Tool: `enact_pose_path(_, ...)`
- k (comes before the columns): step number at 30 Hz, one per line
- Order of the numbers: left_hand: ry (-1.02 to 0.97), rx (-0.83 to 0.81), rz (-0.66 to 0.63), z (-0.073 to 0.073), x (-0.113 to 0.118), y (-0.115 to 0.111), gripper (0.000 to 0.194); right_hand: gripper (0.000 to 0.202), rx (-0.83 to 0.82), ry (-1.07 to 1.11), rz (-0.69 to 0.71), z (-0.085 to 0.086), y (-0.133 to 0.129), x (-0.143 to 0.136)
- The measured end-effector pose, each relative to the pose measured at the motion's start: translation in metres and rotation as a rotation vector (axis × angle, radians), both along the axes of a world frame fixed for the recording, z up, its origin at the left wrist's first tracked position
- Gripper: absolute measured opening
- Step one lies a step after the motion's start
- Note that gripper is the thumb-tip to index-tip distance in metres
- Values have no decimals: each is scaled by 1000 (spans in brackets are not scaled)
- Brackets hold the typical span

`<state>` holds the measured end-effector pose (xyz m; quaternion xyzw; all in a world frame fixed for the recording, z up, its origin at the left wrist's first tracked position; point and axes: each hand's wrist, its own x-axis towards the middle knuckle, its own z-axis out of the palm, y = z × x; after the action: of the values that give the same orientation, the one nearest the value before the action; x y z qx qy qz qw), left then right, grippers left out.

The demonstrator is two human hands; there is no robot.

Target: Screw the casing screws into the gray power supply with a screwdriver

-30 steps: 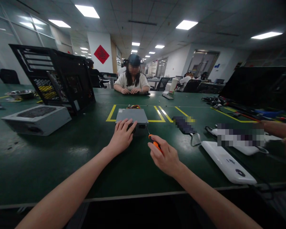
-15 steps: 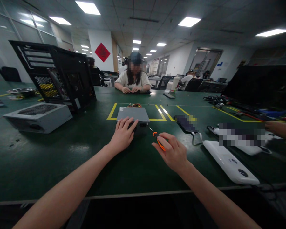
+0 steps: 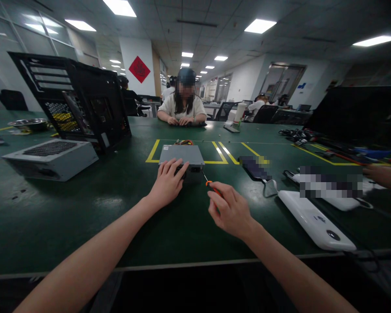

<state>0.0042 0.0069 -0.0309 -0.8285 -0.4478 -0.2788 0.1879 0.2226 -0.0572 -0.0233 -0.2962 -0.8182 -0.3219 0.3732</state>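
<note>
A grey computer power supply lies on the green table, its socket side facing me and coloured cables behind it. My left hand holds its near left edge, fingers over the top and thumb down by the front. In my right hand is a screwdriver with an orange and black handle, gripped between thumb and fingers. Its thin metal shaft slants up to the unit's lower right front corner; whether the tip sits in a screw is too small to tell.
A second power supply and a black computer case stand left, near a metal bowl. To the right lie a dark phone and a white device with a cable. A co-worker sits opposite; another person's hand shows far right.
My right hand has shifted slightly left and its fingers have changed their hold on the screwdriver handle. The left hand and the power supply stay in place.
</note>
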Motion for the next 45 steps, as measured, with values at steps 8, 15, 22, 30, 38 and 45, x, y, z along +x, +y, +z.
enact_pose_path(8, 16, -6, 8, 0, 0, 0, 52, 17, -37, -51, -256, 18, -14, 2)
enact_pose_path(15, 17, -7, 17, -1, 0, 0, 54, 24, -25, -337, -250, 24, -24, -1)
enact_pose_path(22, 29, -5, 29, 1, 0, -2, 53, 29, -151, -190, -369, 28, -29, -14)
enact_pose_path(30, 5, -4, 2, 0, -1, -1, 54, 20, -81, -258, -388, 28, -27, -12)
enact_pose_path(38, -6, -3, -3, -1, -1, 0, 54, 36, -164, -268, -353, 30, -38, -21)
enact_pose_path(45, 11, -7, 0, 0, -2, -1, 54, 30, -196, -144, -470, 30, -31, -17)
